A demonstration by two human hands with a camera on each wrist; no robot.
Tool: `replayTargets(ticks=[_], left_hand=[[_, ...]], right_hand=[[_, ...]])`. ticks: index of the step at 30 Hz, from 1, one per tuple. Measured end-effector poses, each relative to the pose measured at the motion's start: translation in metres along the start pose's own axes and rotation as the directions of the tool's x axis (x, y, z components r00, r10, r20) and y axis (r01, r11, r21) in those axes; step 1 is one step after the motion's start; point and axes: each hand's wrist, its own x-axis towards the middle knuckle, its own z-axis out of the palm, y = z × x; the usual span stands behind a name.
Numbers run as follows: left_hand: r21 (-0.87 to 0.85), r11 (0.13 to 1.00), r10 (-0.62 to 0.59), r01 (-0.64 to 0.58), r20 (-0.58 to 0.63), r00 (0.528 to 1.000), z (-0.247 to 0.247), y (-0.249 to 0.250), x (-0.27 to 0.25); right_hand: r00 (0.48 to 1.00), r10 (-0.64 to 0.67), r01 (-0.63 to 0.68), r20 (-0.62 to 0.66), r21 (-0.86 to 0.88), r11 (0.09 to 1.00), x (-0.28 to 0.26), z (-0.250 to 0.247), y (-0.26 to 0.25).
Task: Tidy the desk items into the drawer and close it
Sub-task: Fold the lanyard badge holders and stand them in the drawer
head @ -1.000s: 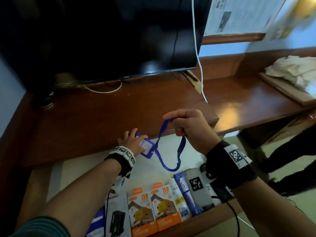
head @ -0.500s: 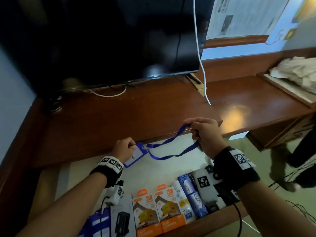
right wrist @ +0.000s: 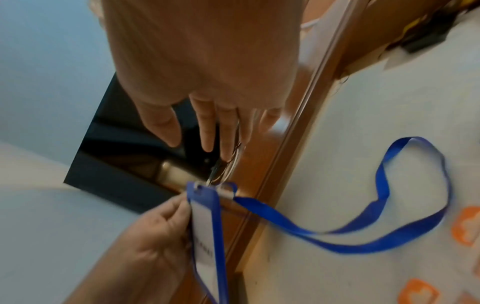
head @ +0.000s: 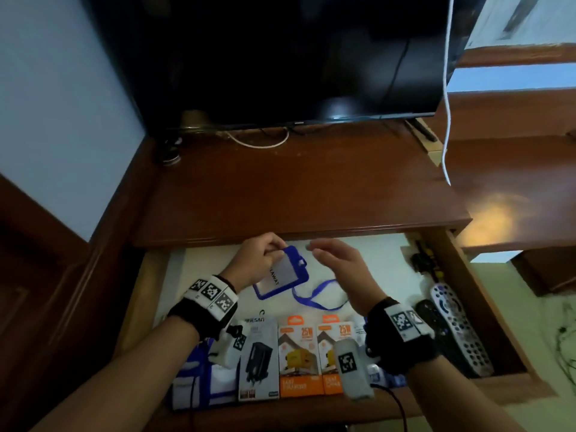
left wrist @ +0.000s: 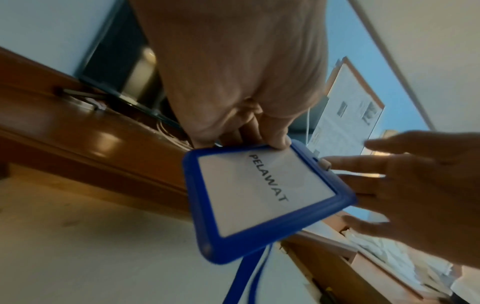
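My left hand point(head: 261, 258) pinches the upper edge of a blue badge holder point(head: 280, 272) point(left wrist: 262, 191) with a white card marked PELAWAT, held tilted over the open drawer point(head: 505, 310). Its blue lanyard point(head: 321, 296) point(right wrist: 384, 226) lies loose on the drawer's white bottom. My right hand point(head: 336, 260) point(right wrist: 207, 123) hovers just right of the badge with fingers straight, holding nothing. The left hand point(right wrist: 161, 230) shows in the right wrist view gripping the badge holder point(right wrist: 207, 236) edge-on.
Charger boxes point(head: 299, 357), a dark adapter box point(head: 258, 360) and two remotes point(head: 458, 328) lie along the drawer's front and right. The wooden desk top point(head: 296, 188) carries a black TV point(head: 280, 57) and a hanging white cable point(head: 447, 88).
My right hand has let go of the lanyard, which dropped onto the drawer bottom. Both hands moved down into the drawer, and the left hand still holds the badge.
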Motion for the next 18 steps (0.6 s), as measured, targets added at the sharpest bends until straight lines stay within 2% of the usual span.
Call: replayTargets(ticks=[2, 5, 9, 11, 14, 18], left_hand=[[0.009, 0.999, 0.039, -0.039, 0.000, 0.999, -0.004, 0.006, -0.007], [0.037, 0.997, 0.061, -0.062, 0.010, 0.998, -0.010, 0.008, -0.016], [0.049, 0.998, 0.020, -0.026, 0.118, 0.993, -0.021, 0.001, -0.025], [0.078, 0.997, -0.007, -0.003, 0.132, 0.991, -0.028, -0.004, -0.029], [0.097, 0.995, -0.039, 0.029, 0.107, 0.994, -0.040, -0.010, -0.034], [0.096, 0.994, -0.059, 0.058, 0.009, 0.998, -0.058, -0.012, -0.037]], right_hand=[[0.995, 0.016, -0.018, 0.097, 0.015, 1.000, 0.003, 0.022, -0.006], [0.985, 0.020, -0.014, 0.171, -0.034, 0.999, 0.005, 0.038, -0.010], [0.968, 0.064, -0.025, 0.241, -0.159, 0.987, 0.000, 0.030, -0.003], [0.962, 0.087, -0.021, 0.260, -0.245, 0.969, -0.004, 0.021, 0.001], [0.941, 0.141, -0.034, 0.307, -0.329, 0.944, -0.008, 0.003, 0.001], [0.884, 0.266, -0.130, 0.385, -0.345, 0.930, -0.017, -0.012, -0.004]])
